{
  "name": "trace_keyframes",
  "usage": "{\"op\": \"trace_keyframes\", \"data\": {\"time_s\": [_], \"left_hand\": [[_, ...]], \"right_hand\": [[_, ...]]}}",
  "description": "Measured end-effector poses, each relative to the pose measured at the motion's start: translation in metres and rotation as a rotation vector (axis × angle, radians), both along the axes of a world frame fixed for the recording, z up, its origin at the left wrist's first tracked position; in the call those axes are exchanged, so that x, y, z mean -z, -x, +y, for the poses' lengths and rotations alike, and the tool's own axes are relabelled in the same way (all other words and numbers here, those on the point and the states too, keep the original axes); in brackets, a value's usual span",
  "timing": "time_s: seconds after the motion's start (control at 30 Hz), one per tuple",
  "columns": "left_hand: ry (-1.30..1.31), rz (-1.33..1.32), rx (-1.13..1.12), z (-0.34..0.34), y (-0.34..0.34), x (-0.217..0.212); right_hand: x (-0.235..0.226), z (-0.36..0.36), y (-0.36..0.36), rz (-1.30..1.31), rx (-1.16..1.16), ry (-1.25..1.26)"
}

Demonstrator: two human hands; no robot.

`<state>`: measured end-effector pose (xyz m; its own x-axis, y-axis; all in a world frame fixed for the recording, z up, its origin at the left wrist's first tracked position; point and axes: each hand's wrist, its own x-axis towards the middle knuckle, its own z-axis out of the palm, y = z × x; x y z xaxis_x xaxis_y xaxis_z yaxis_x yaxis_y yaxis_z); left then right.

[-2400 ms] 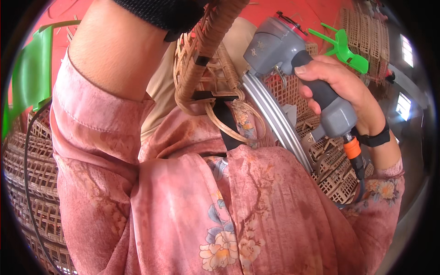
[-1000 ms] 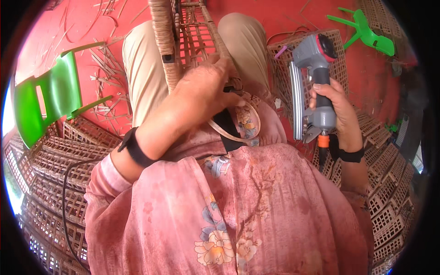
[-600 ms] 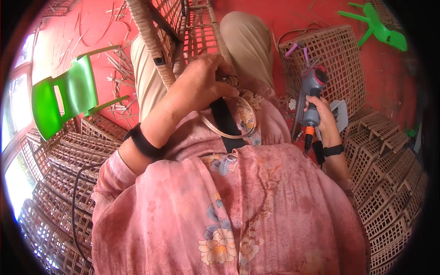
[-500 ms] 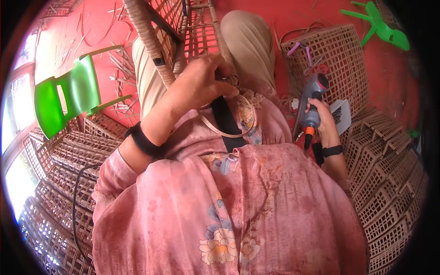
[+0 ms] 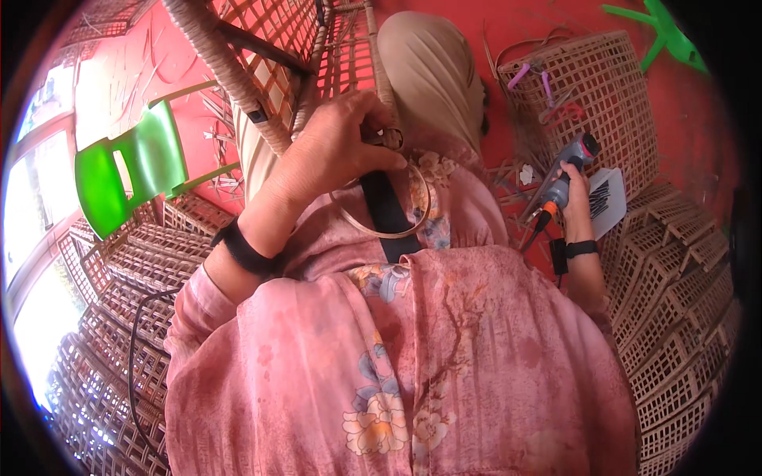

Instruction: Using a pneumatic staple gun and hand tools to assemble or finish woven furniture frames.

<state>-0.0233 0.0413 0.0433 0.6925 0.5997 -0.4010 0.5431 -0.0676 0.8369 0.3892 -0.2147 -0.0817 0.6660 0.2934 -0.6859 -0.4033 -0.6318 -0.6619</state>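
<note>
My left hand is closed around a pale rattan strip at the near corner of a wicker frame wrapped in cane. The strip's free part curls into a loop that hangs over my lap. Out to the right, my right hand grips a grey handheld power tool with an orange collar and a dark cord at its lower end. The tool leans, its head up and to the right, apart from the frame. My left fingertips are partly hidden behind the hand.
Stacked wicker panels stand at the right, more at the left. A white tray of dark small pieces sits beside the tool. A purple-handled tool lies on an upright woven panel. Green chairs flank me; cane scraps litter the red floor.
My right hand has moved right with the power tool, which now tilts more. The left hand keeps its hold on the strip at the frame's corner, and the frame's upper end has shifted left.
</note>
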Motion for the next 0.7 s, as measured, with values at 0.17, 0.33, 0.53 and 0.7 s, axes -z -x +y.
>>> {"op": "trace_keyframes", "data": {"time_s": [0.17,0.33,0.53,0.7], "left_hand": [[0.005,0.013,0.03,0.004,-0.008,-0.007],[-0.047,0.071,0.036,0.006,-0.006,-0.004],[-0.071,0.108,-0.03,-0.009,-0.002,-0.01],[-0.286,-0.187,-0.292,-0.006,0.008,-0.036]], "right_hand": [[0.056,-0.03,-0.062,-0.196,0.024,-0.047],[0.133,-0.049,-0.136,-0.751,-0.078,0.248],[0.126,0.009,-0.106,-0.75,-0.139,0.564],[0.209,-0.046,-0.154,-0.685,-0.043,0.248]]}}
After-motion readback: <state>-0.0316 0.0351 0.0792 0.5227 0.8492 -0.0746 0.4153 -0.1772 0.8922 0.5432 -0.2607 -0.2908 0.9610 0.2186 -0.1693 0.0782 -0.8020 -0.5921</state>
